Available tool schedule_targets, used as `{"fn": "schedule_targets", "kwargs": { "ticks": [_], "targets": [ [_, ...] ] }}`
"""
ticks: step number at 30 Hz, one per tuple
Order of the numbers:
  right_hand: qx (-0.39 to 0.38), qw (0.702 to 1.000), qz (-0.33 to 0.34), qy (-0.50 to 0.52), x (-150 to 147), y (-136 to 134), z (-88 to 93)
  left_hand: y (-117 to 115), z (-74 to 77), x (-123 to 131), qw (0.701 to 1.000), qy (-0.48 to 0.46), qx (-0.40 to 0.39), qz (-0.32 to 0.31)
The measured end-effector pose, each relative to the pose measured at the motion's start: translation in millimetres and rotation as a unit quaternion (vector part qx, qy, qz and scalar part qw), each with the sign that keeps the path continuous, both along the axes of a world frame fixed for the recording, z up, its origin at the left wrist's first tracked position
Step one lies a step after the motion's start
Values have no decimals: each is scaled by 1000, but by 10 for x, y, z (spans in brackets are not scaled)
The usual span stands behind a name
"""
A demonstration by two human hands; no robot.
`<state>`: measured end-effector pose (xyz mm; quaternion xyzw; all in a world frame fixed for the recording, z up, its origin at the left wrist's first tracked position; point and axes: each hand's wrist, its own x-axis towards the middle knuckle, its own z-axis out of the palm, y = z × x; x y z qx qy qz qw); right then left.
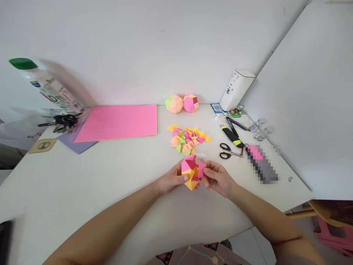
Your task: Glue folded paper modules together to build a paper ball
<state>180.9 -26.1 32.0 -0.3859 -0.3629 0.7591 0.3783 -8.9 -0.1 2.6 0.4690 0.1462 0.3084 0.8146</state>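
Note:
My left hand (172, 180) is closed around a partly built folded-paper ball (189, 173) in pink and orange, with openings between its pieces. A single pink folded-paper piece (201, 169) is pinched in my right hand (219, 179), close against the ball's right side. Whether that piece touches the ball I cannot tell. Just beyond my hands lies a pile of folded paper pieces (189, 138) in pink, green, peach and orange. Two paper balls, one peach and green (174, 104) and one pink and orange (191, 103), stand against the wall.
Pink paper sheets (121, 123) lie left over a purple sheet (77, 138), near keys (65, 121) and a green-capped bottle (55, 86). Scissors (226, 151), a utility knife (232, 136), small glass bottles (260, 130) and a white container (236, 90) are at right.

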Motion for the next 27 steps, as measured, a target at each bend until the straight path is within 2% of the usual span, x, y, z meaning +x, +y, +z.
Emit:
{"fn": "schedule_targets", "kwargs": {
  "ticks": [3,8,14,27],
  "targets": [
    [3,1000,10,0,-2,2,29,3,-11,-7,1000,1,4,-22],
    [5,1000,30,4,-5,-6,33,2,-46,-10,1000,0,6,-20],
    [2,1000,18,-1,-18,-17,49,2,-93,-6,1000,-17,6,-14],
    [18,1000,16,-14,-11,-36,29,-16,-62,34,998,-44,-12,-33]
  ]
}}
